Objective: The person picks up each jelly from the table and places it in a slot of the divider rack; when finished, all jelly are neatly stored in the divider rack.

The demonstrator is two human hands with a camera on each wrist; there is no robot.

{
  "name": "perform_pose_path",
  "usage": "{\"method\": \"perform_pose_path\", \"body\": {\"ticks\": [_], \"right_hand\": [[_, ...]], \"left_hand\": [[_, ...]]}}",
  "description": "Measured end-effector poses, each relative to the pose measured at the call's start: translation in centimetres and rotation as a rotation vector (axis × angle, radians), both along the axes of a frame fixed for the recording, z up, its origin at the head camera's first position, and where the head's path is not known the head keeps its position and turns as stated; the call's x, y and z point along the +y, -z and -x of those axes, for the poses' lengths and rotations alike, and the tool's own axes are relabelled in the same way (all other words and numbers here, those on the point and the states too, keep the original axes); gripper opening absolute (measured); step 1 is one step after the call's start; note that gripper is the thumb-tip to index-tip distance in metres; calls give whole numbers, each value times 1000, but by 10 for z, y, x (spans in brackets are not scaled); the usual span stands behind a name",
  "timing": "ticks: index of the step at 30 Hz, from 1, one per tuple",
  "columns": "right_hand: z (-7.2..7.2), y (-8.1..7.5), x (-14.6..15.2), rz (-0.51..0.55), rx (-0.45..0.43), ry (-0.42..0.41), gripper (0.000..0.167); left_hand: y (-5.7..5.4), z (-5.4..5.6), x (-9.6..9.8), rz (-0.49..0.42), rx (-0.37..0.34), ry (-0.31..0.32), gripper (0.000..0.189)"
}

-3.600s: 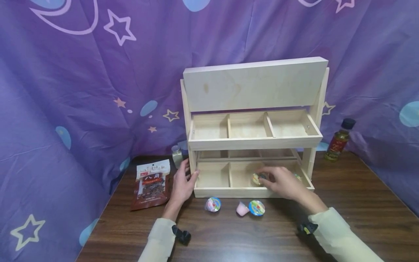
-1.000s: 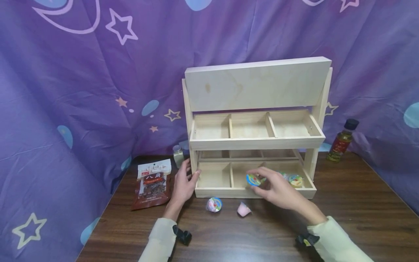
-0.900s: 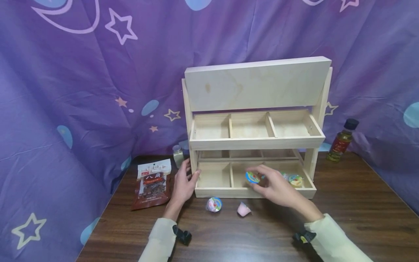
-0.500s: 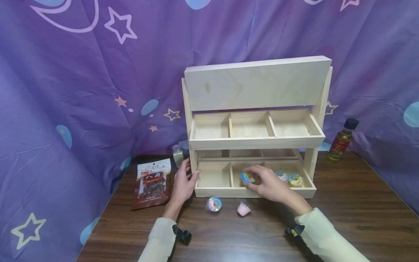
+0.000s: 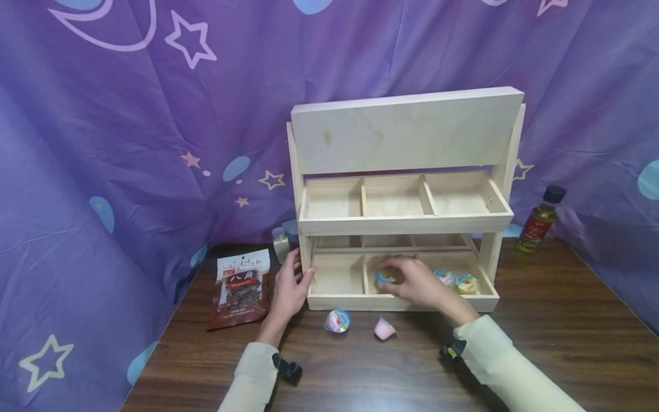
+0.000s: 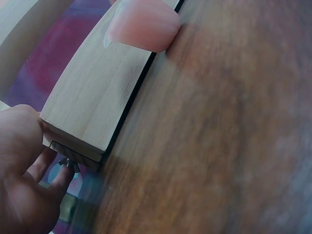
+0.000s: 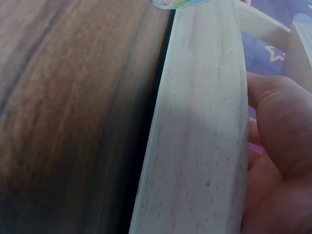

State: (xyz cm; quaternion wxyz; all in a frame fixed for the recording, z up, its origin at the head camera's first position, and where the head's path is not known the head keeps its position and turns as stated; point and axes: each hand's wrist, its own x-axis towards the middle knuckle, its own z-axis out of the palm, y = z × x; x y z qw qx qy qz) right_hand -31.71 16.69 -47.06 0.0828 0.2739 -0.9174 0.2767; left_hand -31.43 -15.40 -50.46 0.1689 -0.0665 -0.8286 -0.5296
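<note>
In the head view my right hand (image 5: 419,281) reaches into the middle lower compartment of the wooden rack (image 5: 404,226). It pinches a jelly cup (image 5: 384,278) with a blue-rimmed lid between thumb and fingers; its underside is hidden. My left hand (image 5: 288,289) grips the lower left side of the rack, thumb at the front corner. A wing nut (image 6: 69,164) shows by its fingers in the left wrist view. Two jelly cups lie in the right lower compartment, a pale one (image 5: 444,278) and a yellow one (image 5: 467,284). A lidded cup (image 5: 338,321) and a pink cup (image 5: 384,328) lie before the rack.
A brown spice bag (image 5: 241,292) lies on the wooden table (image 5: 360,372), left of the rack. Behind my left hand stands a small glass jar (image 5: 280,245). An oil bottle (image 5: 539,220) stands at the right, before a purple curtain (image 5: 237,86).
The yellow cup has gone into the right lower compartment. My right hand has picked up the blue-rimmed cup from the table and lowered it into the middle compartment, moving left. My left hand stays put.
</note>
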Motion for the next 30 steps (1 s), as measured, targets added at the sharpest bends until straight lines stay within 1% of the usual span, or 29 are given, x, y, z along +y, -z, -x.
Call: {"method": "perform_pose_path", "body": {"ticks": [2, 4, 6, 9, 13, 19, 22, 26, 30], "right_hand": [[0, 0, 0, -8, 14, -4, 45], [-1, 0, 1, -10, 28, -6, 41], [-2, 0, 2, -5, 37, -14, 35], [-4, 0, 4, 8, 37, -22, 25], [-4, 0, 5, 26, 18, -33, 19], [-2, -1, 4, 41, 31, -71, 20], [-2, 0, 4, 34, 69, -94, 21], [-1, 0, 9, 15, 153, -146, 23], [-2, 3, 14, 4, 185, -163, 26]], "left_hand": [[0, 0, 1, 1, -3, 2, 61], [-1, 0, 1, 5, -11, 4, 62], [-1, 0, 1, 6, -5, 7, 61], [-1, 0, 1, 0, 7, 11, 61], [-1, -1, 1, -15, 20, 8, 61], [0, -1, 1, -16, 28, 6, 60], [1, -1, 1, -17, 23, 8, 61], [1, 0, 1, -16, 20, 7, 62], [1, 0, 0, -11, 16, 3, 61]]}}
